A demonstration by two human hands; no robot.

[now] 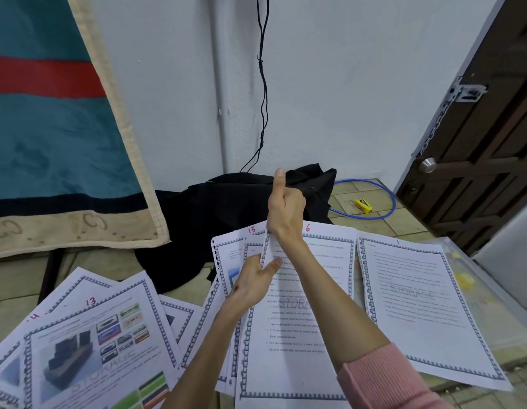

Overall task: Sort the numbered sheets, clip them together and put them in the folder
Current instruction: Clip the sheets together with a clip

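Thin white paper is pinched at its top edge by the right hand (286, 206), thumb up; the left hand (252, 283) holds its fingers loosely apart beside the sheet marked 6 (289, 335). The other white bordered printed sheets (427, 305) lie fanned across the tiled floor (371, 219). I judge them light, limp and prone to sliding, best gripped at a corner.

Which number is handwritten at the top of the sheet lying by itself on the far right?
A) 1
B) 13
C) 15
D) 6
A: the sheet on the far right has a small 1 handwritten at its top edge, while the sheet marked 6 lies left of it under the person's hands, and the sheet marked 13 and the sheet marked 15 lie further left.
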